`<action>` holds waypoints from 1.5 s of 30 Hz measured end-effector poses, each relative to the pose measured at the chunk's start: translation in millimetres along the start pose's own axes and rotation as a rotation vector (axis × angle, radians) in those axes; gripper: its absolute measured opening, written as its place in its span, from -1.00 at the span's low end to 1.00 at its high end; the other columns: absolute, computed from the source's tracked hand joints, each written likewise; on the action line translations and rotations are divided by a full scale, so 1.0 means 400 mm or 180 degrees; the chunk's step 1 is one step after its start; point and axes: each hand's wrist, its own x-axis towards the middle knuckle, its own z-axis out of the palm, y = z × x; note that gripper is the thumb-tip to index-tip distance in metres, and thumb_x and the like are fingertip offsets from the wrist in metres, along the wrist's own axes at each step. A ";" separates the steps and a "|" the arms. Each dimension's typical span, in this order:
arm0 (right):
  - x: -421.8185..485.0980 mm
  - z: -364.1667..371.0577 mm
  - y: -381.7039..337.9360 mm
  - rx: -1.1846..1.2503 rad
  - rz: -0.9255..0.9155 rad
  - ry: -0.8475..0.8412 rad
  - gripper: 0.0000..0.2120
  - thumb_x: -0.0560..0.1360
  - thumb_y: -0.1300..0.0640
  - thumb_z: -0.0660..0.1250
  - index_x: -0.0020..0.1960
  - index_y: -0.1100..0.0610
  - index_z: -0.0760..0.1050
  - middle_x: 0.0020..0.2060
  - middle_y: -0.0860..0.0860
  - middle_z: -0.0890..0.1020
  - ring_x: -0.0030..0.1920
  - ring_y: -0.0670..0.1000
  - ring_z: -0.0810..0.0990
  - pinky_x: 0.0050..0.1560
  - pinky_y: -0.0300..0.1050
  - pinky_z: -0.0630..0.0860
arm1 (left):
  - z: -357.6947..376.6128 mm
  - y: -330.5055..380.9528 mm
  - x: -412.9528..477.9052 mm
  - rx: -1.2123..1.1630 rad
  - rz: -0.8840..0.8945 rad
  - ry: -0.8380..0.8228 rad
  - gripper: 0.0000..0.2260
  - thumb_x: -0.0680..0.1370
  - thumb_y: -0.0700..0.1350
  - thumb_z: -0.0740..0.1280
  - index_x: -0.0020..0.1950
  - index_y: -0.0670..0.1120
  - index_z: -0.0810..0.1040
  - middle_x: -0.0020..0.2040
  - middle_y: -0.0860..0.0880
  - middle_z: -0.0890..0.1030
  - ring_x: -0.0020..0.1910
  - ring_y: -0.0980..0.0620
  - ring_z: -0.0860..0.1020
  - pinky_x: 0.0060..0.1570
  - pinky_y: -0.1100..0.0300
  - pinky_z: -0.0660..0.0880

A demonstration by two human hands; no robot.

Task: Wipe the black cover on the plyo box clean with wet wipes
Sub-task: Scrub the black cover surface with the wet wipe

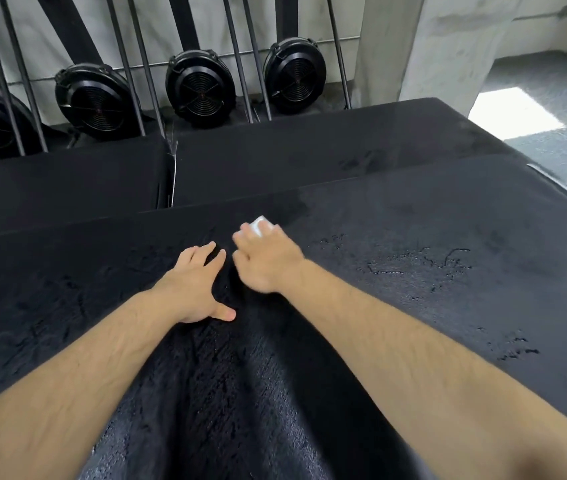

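Note:
The black cover [413,237] of the plyo box fills the lower view, its surface cracked and glistening wet in patches. My right hand [264,261] lies on the cover near its far edge with a folded white wet wipe [260,226] under the fingers; only the wipe's front corner shows, and the hand is blurred. My left hand [195,289] rests flat on the cover just to the left, fingers spread and thumb out, holding nothing.
Two more black boxes [292,161] stand behind, with a narrow gap [168,174] between them. Several black fan bikes [202,88] and metal bars line the back wall. A concrete pillar [431,46] and grey floor [552,98] are at the right.

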 end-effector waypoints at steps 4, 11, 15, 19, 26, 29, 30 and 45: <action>-0.020 -0.023 0.113 0.0246 0.0334 -0.0078 -0.56 0.66 0.03 -0.14 0.48 0.01 0.26 0.52 -0.03 0.25 0.56 0.04 0.04 0.54 0.22 -0.04 | -0.005 0.040 -0.042 -0.0401 0.0154 -0.0213 -0.05 0.45 0.28 0.44 0.65 0.09 -0.06 0.64 0.09 -0.17 0.60 0.01 -0.21 0.57 0.01 0.02; -0.099 0.000 0.047 0.0207 -0.0257 -0.0196 -0.59 0.66 0.04 -0.11 0.46 0.04 0.25 0.47 -0.04 0.26 0.55 0.04 0.05 0.55 0.19 0.01 | 0.052 0.059 -0.057 -0.0408 0.0115 -0.0294 0.07 0.39 0.37 0.42 0.61 0.16 -0.26 0.59 0.06 -0.38 0.57 -0.04 -0.36 0.57 -0.11 -0.04; -0.103 -0.034 0.120 -0.0020 0.0710 -0.0073 -0.57 0.66 0.04 -0.12 0.42 0.11 0.32 0.41 0.02 0.36 0.47 0.13 0.22 0.49 0.11 0.15 | 0.060 0.049 -0.062 -0.0636 0.0117 -0.0292 0.05 0.39 0.37 0.43 0.61 0.21 -0.23 0.59 0.11 -0.37 0.57 -0.01 -0.37 0.57 -0.13 -0.05; -0.210 0.026 -0.051 0.0144 -0.0024 -0.0066 -0.49 0.67 -0.05 -0.08 0.54 0.14 0.20 0.54 0.07 0.22 0.53 0.16 0.09 0.54 0.10 0.07 | 0.070 0.048 -0.060 -0.0632 0.0138 -0.0226 0.07 0.37 0.36 0.45 0.61 0.19 -0.23 0.59 0.10 -0.36 0.57 -0.02 -0.37 0.57 -0.11 -0.05; -0.169 -0.019 0.013 0.0205 0.0708 -0.0042 -0.56 0.65 -0.02 -0.10 0.40 0.11 0.33 0.40 0.03 0.35 0.49 0.17 0.18 0.50 0.14 0.13 | 0.069 0.051 -0.065 -0.0627 0.0161 -0.0183 0.03 0.41 0.32 0.44 0.62 0.17 -0.20 0.59 0.10 -0.36 0.57 0.01 -0.36 0.58 -0.08 -0.10; -0.317 0.031 -0.129 0.0384 0.0326 -0.0046 -0.34 0.57 -0.09 -0.29 0.52 0.13 0.23 0.53 0.06 0.24 0.54 0.22 0.08 0.54 0.15 0.05 | 0.070 0.049 -0.062 -0.0530 0.0253 -0.0139 -0.04 0.48 0.18 0.42 0.63 0.14 -0.21 0.60 0.05 -0.36 0.57 -0.02 -0.36 0.58 -0.08 -0.12; -0.331 0.033 -0.125 0.0395 0.0289 -0.0130 -0.30 0.55 -0.09 -0.36 0.59 0.09 0.12 0.60 0.02 0.12 0.59 0.17 -0.04 0.57 0.17 -0.05 | 0.066 0.050 -0.060 -0.0516 0.0270 -0.0128 -0.04 0.49 0.18 0.41 0.63 0.13 -0.21 0.60 0.05 -0.36 0.57 -0.03 -0.37 0.58 -0.08 -0.13; -0.233 -0.029 0.063 0.0575 0.0935 -0.0313 -0.52 0.69 0.02 -0.19 0.57 -0.01 0.15 0.61 -0.03 0.08 0.61 0.06 -0.09 0.58 0.20 -0.16 | 0.056 0.073 -0.080 -0.0251 0.0075 -0.0233 -0.01 0.47 0.36 0.36 0.62 0.15 -0.27 0.60 0.03 -0.37 0.58 -0.05 -0.34 0.55 -0.10 -0.09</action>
